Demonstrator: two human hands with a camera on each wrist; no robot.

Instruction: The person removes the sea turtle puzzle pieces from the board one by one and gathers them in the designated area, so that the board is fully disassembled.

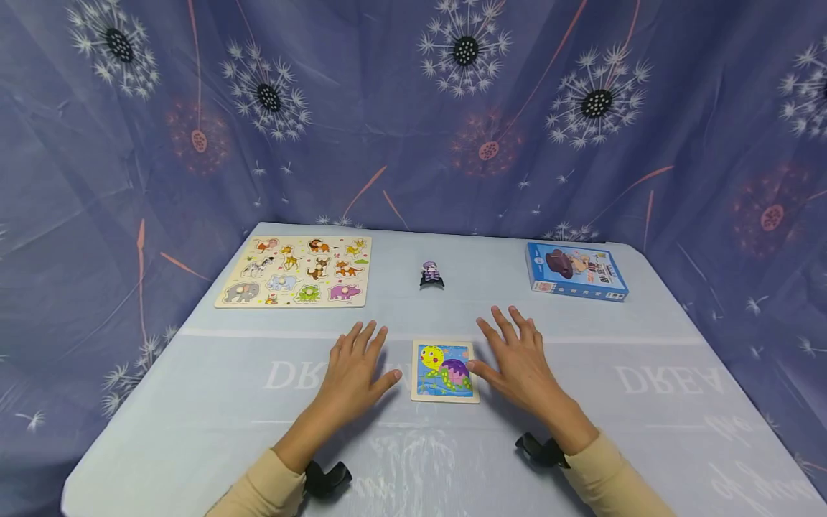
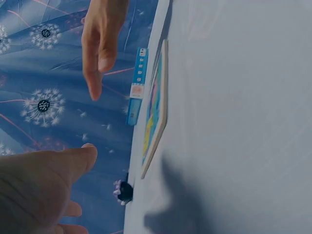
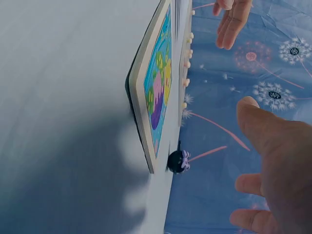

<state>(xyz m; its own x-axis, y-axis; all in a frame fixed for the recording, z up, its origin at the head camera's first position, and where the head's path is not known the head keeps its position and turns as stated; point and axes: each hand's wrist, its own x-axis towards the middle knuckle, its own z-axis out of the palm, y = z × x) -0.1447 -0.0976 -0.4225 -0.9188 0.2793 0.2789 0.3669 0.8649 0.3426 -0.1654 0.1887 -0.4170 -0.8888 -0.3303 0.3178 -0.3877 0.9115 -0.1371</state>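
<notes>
Left hand [image 1: 352,377] and right hand [image 1: 520,372] empty; turtle puzzle [image 1: 444,372] looking whole
Both hands hover above the table [image 1: 194,431], fingers spread, gripping nothing; between them the puzzle lies flat, its picture seemingly complete, no loose piece showing; so nothing appears left to fit, though finished or not yet begun cannot be told; beyond, a small dark figurine [image 1: 431,276], an animal board [image 1: 294,240] at left and a blue box [image 1: 575,273] at right stand untouched

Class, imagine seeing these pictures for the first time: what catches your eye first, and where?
First, the bright turtle puzzle on the table, between the left grip and right grip. Next come the colourful animal board at the table's back left and the dandelion-patterned backdrop behind.
</notes>
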